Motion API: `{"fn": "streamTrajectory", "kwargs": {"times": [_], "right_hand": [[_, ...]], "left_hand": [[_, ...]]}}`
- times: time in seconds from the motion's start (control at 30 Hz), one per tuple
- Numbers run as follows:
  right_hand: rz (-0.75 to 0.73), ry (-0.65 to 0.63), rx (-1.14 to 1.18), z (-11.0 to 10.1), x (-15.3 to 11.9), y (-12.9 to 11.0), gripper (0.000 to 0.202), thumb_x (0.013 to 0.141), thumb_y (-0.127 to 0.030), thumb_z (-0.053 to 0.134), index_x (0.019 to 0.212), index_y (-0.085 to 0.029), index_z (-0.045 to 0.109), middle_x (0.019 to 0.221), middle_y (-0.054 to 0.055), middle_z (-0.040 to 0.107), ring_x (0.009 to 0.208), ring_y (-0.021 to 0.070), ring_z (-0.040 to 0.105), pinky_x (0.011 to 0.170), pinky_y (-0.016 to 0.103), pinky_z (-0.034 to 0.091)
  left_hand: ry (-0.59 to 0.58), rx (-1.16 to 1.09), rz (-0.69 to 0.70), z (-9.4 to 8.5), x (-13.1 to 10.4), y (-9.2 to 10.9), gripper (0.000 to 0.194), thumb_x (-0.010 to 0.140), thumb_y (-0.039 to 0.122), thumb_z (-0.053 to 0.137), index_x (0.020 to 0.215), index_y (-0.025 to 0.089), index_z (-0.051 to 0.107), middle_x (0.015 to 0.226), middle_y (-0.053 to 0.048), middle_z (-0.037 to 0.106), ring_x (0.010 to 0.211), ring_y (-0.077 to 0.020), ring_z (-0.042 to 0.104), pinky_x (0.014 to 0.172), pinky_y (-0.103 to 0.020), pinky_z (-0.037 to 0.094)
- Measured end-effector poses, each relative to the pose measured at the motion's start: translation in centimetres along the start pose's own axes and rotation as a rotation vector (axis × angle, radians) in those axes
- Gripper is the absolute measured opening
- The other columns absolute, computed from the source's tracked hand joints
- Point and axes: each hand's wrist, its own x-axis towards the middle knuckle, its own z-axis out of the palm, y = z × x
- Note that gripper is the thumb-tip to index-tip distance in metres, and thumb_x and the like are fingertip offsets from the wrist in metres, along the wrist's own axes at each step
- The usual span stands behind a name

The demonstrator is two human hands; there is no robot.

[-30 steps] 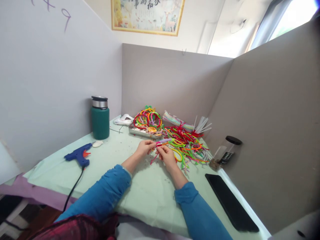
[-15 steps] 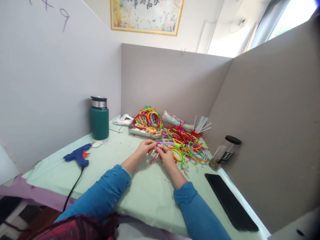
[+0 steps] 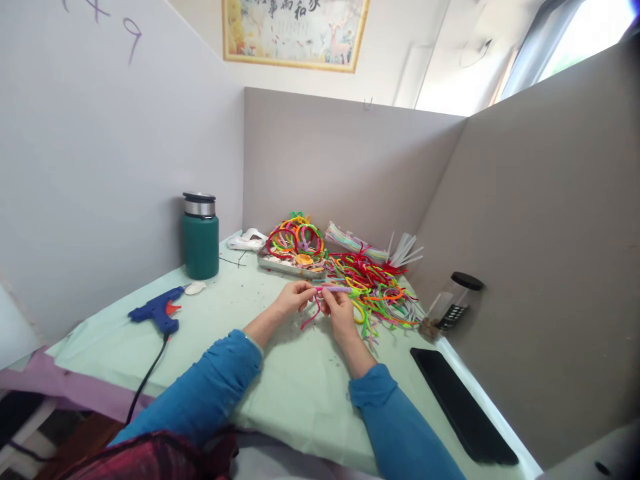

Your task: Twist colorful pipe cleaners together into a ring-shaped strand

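Left hand (image 3: 294,297) and right hand (image 3: 340,315), over the bench (image 3: 295,393), pinch a slim pink-and-lilac strip (image 3: 341,289), part-masked by their grip, far end blurring into the colourful tangle (image 3: 367,272), pink strand (image 3: 311,320) curling below!

I can't make out how the hands (image 3: 294,298) grip the pink and lilac strand (image 3: 340,289), as their fingers (image 3: 329,300) cover part of it. The upper edge of my view crops the poster (image 3: 295,40) and the window (image 3: 585,40), and the colourful heap (image 3: 367,273) overlaps too much for me to count its strands
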Motion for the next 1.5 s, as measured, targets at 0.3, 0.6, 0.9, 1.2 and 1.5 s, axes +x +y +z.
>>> {"fn": "streamTrajectory", "kwargs": {"times": [0.3,0.6,0.9,1.2,1.5], "right_hand": [[-0.016,0.005,-0.015,0.0,0.1,-0.1,0.034,0.071,-0.046,0.062,0.088,-0.017,0.06,0.054,-0.004,0.05,0.045,0.0095,0.039,0.043,0.023,0.027],[-0.031,0.013,-0.055,-0.1,0.1,-0.1,0.037,0.07,-0.051,0.061,0.084,-0.017,0.059,0.053,-0.004,0.047,0.044,0.0085,0.036,0.042,0.023,0.027],[-0.035,0.037,-0.02,-0.3,0.2,-0.2,0.033,0.07,-0.05,0.061,0.078,-0.018,0.055,0.055,-0.004,0.048,0.044,0.0081,0.037,0.041,0.022,0.027],[-0.055,0.021,-0.063,-0.6,0.2,0.1,0.031,0.073,-0.048,0.061,0.077,-0.018,0.054,0.049,-0.006,0.044,0.043,0.0083,0.037,0.042,0.022,0.027],[-0.078,0.034,-0.349,-1.3,1.0,1.9,0.031,0.074,-0.05,0.058,0.075,-0.018,0.056,0.049,-0.005,0.05,0.045,0.0115,0.044,0.046,0.024,0.033]], "left_hand": [[-0.023,-0.009,0.019,0.2,0.1,-0.3,0.042,0.063,0.051,0.068,0.075,0.014,0.051,0.043,0.009,0.043,0.034,-0.0038,0.035,0.037,-0.018,0.026],[-0.139,-0.066,0.026,0.2,0.2,-0.6,0.037,0.071,0.047,0.061,0.085,0.016,0.046,0.062,0.004,0.06,0.031,-0.0034,0.04,0.034,-0.017,0.026],[-0.023,0.115,0.065,-0.1,0.1,-0.6,0.034,0.07,0.041,0.063,0.088,0.012,0.064,0.057,0.003,0.055,0.043,-0.0051,0.038,0.043,-0.018,0.029],[0.05,0.335,0.204,-0.3,0.5,-1.3,0.019,0.069,0.029,0.065,0.08,0.016,0.073,0.075,-0.004,0.069,0.068,-0.0148,0.056,0.065,-0.023,0.041],[0.045,0.667,0.307,-0.6,0.0,-1.4,0.017,0.074,0.024,0.058,0.079,0.022,0.074,0.073,-0.004,0.065,0.069,-0.0149,0.054,0.067,-0.024,0.039]]}}
